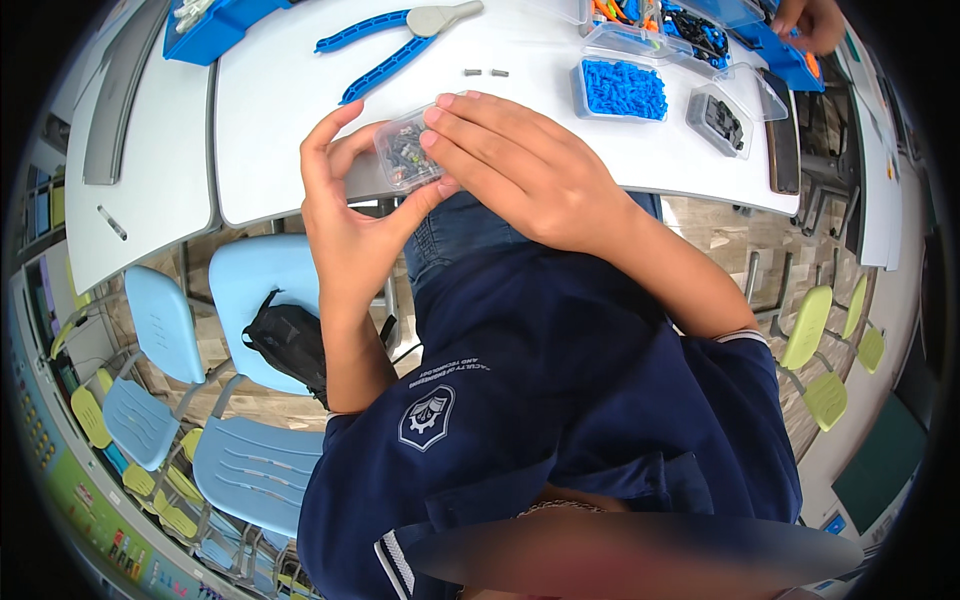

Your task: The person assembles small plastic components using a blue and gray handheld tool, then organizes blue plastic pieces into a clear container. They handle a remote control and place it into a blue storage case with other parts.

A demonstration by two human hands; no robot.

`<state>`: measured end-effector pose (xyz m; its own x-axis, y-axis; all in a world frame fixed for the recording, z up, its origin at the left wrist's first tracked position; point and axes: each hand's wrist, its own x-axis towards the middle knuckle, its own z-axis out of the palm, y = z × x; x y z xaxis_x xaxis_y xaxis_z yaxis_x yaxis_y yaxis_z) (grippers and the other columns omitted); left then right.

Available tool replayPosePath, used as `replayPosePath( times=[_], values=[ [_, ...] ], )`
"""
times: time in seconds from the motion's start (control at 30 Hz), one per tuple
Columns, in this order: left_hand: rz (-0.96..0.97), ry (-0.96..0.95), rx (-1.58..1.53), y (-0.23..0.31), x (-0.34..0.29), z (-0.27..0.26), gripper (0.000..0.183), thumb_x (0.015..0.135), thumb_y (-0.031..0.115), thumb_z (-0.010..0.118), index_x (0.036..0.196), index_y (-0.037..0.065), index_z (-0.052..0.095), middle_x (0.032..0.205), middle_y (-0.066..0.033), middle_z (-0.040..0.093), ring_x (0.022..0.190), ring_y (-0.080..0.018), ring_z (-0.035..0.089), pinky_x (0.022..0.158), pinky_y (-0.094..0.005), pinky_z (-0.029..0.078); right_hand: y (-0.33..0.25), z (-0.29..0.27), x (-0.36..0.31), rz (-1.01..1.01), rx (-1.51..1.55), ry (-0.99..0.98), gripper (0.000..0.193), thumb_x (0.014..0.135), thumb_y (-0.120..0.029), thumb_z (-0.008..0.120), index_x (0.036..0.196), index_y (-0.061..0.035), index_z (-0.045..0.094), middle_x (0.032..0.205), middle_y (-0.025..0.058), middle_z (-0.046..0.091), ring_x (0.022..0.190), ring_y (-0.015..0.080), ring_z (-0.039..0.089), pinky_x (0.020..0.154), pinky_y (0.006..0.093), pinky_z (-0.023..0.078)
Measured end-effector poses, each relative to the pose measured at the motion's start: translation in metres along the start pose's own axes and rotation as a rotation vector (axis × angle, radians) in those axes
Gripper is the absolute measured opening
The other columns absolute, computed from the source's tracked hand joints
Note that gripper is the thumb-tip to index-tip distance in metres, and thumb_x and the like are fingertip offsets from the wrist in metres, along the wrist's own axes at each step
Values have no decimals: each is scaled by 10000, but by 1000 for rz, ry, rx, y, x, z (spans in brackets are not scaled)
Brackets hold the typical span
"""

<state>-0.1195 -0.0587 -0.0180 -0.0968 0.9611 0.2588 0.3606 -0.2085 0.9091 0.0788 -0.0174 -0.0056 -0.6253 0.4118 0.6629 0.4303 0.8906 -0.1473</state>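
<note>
A small clear plastic box (401,160) full of small grey, black and tan parts is held up at the table's near edge. My left hand (350,195) grips it from the left, thumb under its lower right corner and fingers behind its far side. The fingers of my right hand (535,170) lie straight and close together over the box's right side, hiding part of it. Beyond the hands, two small grey pins (486,73) lie on the white table (530,50). Farther left is a large plier-like tool (395,50) with blue handles and a grey head.
To the right stand an open clear box of blue pins (622,90), another with black parts (720,120) and a dark phone-like slab (783,150). Another person's hand (812,25) is at the far right. A blue bin (215,35) sits far left; chairs (160,320) stand behind.
</note>
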Motion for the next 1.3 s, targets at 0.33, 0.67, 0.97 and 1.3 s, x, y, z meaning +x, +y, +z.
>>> replayPosePath(
  times=[0.33, 0.67, 0.97, 1.3],
  values=[
    [-84, 56, 12, 0, -5, 4, 845, 602, 139, 951, 1311, 58, 498, 1059, -43, 678, 910, -144, 498, 884, -299, 419, 2, 5, 1, -72, -76, 39, 397, 741, -91, 672, 1107, 62, 685, 1162, 191, 687, 1117, 329, 668, 997, 431, 548],
    [-24, -7, 132, -6, 1, -2, 657, 668, 81, 840, 1294, 42, 647, 1112, -38, 635, 897, -157, 494, 874, -310, 433, -11, -2, 4, -156, -404, -151, 498, 823, -210, 567, 1196, 112, 643, 1199, 252, 661, 1167, 394, 634, 1076, 494, 467],
    [-23, -24, 36, -11, 2, -2, 593, 738, 50, 815, 1288, -38, 612, 1272, -119, 652, 1097, -184, 603, 956, -313, 433, -15, -2, 9, -288, -576, -225, 466, 878, -228, 554, 1157, 130, 657, 1121, 281, 691, 1084, 438, 674, 967, 530, 532],
    [-54, -39, 73, -11, 1, -5, 590, 757, 41, 802, 1301, -42, 589, 1289, -151, 645, 1194, -229, 601, 1049, -361, 414, -14, 0, 9, -371, -622, -226, 493, 876, -248, 541, 1135, 157, 650, 1076, 308, 696, 1022, 450, 697, 887, 542, 576]
  ],
)
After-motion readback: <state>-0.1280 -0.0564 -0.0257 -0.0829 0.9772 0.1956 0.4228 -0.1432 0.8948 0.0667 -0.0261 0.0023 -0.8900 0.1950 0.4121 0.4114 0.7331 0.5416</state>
